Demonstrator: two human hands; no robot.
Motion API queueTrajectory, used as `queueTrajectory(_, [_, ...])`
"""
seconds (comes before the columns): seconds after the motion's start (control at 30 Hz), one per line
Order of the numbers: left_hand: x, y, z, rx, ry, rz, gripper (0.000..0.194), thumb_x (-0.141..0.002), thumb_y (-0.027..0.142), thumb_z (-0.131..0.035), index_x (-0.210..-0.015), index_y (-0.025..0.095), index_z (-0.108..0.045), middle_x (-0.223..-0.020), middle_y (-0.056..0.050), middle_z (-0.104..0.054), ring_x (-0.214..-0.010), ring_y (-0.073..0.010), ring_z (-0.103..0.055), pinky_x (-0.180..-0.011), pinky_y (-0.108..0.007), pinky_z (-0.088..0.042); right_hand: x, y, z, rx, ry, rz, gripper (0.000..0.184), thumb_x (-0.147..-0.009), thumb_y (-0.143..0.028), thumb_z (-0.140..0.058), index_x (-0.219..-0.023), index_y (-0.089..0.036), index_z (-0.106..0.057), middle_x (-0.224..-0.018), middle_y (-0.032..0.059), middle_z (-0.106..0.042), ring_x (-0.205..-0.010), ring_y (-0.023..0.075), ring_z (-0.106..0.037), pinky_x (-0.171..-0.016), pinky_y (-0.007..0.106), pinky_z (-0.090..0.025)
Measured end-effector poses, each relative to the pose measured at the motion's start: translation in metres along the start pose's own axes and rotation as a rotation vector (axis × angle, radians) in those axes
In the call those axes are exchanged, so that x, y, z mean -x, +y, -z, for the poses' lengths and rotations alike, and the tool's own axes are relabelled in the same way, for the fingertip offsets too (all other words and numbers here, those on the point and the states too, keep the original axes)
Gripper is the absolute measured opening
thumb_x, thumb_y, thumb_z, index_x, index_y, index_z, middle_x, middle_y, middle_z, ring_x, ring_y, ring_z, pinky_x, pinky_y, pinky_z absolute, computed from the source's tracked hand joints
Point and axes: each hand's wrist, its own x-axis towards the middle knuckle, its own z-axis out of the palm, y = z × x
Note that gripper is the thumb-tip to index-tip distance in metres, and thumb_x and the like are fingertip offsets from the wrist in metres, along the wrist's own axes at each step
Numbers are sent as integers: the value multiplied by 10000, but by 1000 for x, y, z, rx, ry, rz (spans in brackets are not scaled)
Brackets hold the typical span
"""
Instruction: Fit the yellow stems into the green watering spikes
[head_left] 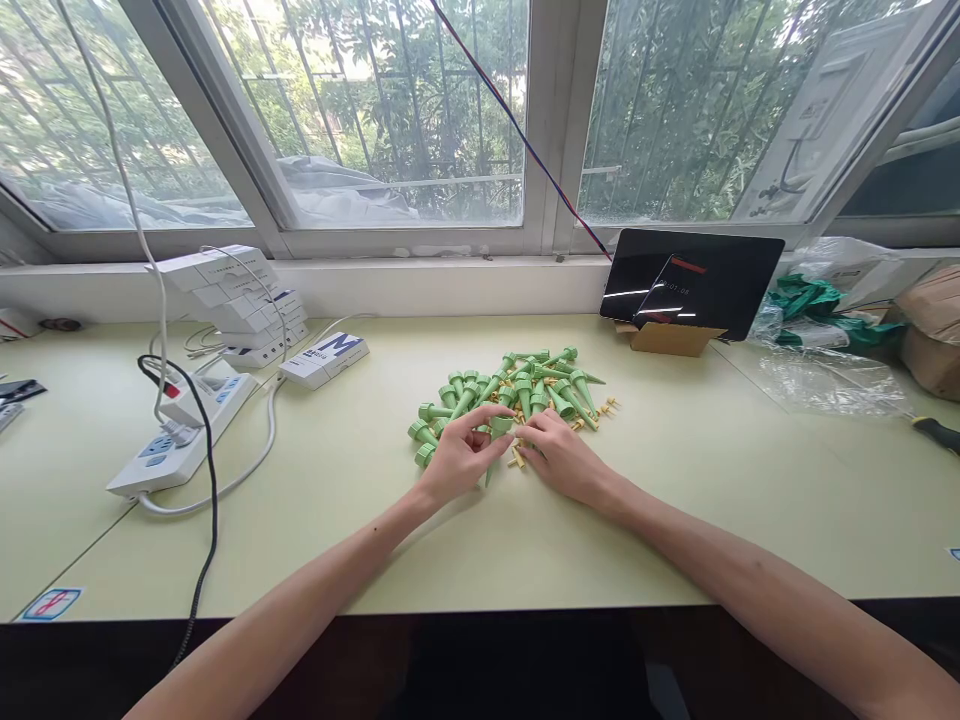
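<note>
Centrally, one green tapered spike (501,426) sits over the pale table (675,520), pinched between thumb and fingers of the left hand (459,458). The right hand (564,458) curls its fingers close beside the spike's wide end; whether they grip anything, I cannot tell. Just beyond lie heaped green spikes (466,398) and small yellow fittings (517,459); farther back, a dark tablet (697,285) leans on a cardboard stand (675,339).

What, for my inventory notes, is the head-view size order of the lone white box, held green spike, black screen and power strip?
Largest to smallest:
1. Black screen
2. Power strip
3. Lone white box
4. Green spike in the left hand, partly covered
</note>
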Motion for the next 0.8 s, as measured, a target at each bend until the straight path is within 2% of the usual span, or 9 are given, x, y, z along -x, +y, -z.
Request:
queueTrajectory(0.37, [-1, 2, 1, 8, 4, 38, 273, -853, 349, -646, -1074, 189, -634, -443, 103, -255, -413, -58, -187, -413, -213, -143, -1, -2, 3, 132, -17, 33, 183, -959, -107, -443, -934, -152, -619, -882, 93, -586, -837, 216, -495, -772, 348, -454])
queueTrajectory(0.8, [-1, 0, 0, 18, -21, 48, 274, -877, 361, -617, -1098, 199, -615, -465, 95, -258, -413, -60, -198, -405, -207, -146, -1, 3, -3, 231, -42, 0, 240, -875, 44, -439, -876, -152, -577, -851, 70, -575, -821, 194, -487, -712, 275, -423])
